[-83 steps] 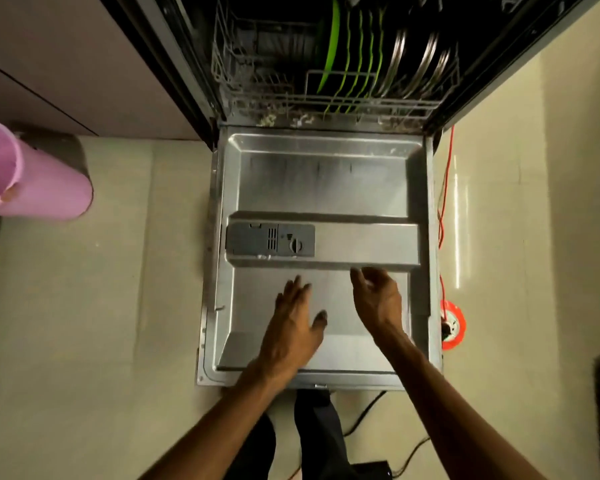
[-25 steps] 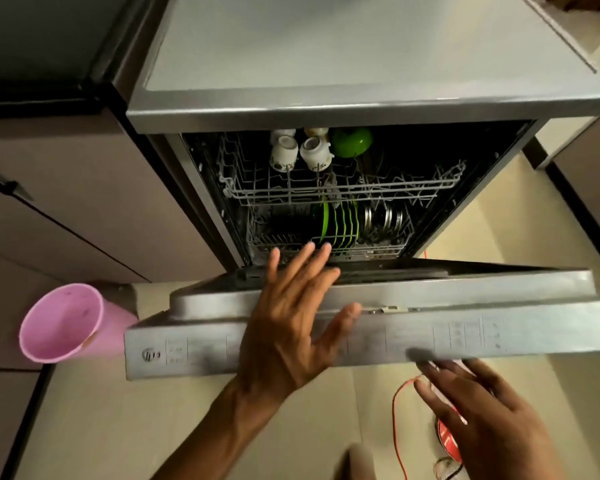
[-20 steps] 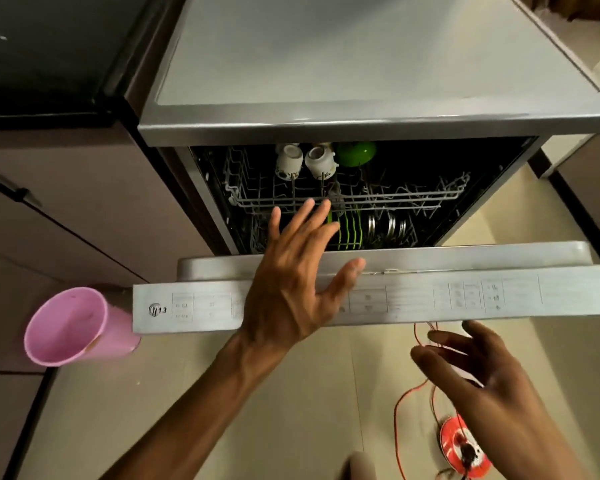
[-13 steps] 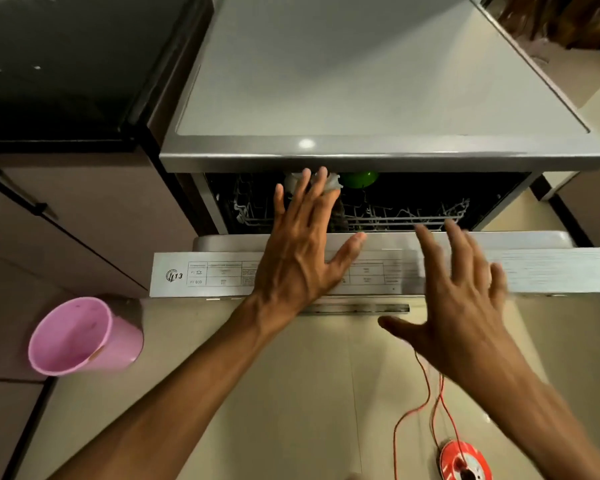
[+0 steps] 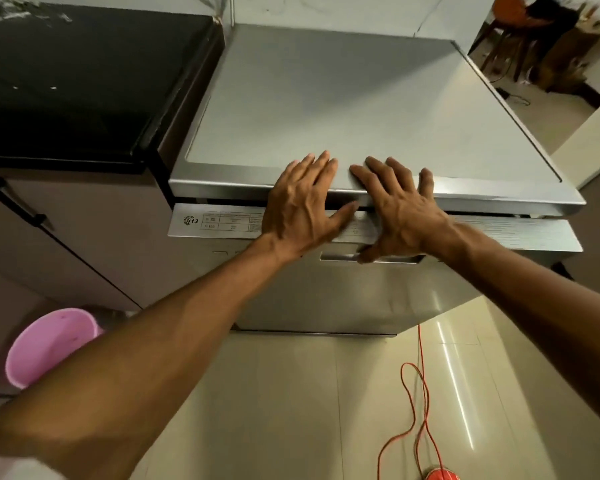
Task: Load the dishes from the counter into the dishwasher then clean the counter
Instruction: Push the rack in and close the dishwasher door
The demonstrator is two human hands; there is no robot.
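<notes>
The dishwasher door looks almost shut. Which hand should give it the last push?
Probably the right hand. It lies flat over the middle of the door, thumb by the handle slot. The left hand presses the control panel further left, so its push would be less centred.

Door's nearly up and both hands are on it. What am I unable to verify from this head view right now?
- Racks and dishes: hidden behind the dishwasher door.
- Latch: a dark gap shows under the top panel; whether it has clicked cannot be told.
- Control panel print: too small, partly covered by the left hand and right hand.
- Red cable reel: cut off by the bottom edge.
- Pink bucket: partly behind the left forearm.
</notes>
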